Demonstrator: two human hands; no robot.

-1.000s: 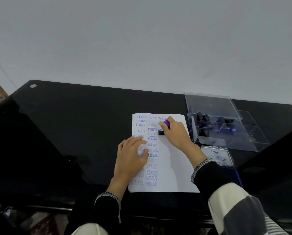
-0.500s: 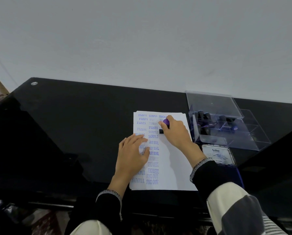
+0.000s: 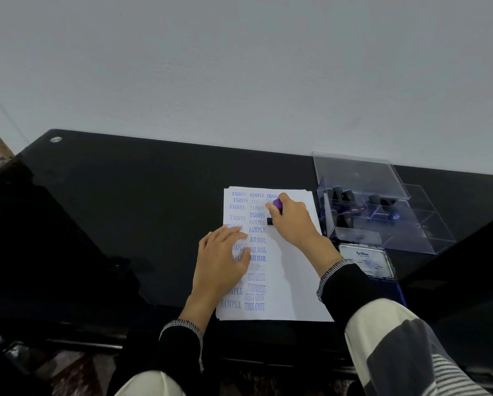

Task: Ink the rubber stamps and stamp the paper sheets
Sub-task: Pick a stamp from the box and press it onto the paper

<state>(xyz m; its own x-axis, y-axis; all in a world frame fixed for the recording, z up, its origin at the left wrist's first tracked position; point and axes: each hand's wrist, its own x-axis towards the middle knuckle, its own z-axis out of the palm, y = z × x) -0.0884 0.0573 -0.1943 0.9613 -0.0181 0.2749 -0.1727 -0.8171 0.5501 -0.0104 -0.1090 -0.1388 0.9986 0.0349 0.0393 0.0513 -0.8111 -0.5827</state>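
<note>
Head view showed the right hand (image 3: 292, 221) gripping a purple-topped stamp (image 3: 276, 211), its black base down on the top sheet of paper (image 3: 293, 281) beside a printed column. The left hand (image 3: 221, 261) lay flat, fingers straight, pinning the stack. A square, even press and a straight lift would probably avoid smearing. Matte white paper sat on a glossy black table (image 3: 125, 210); a clear plastic box (image 3: 382, 218) held more stamps.
</note>
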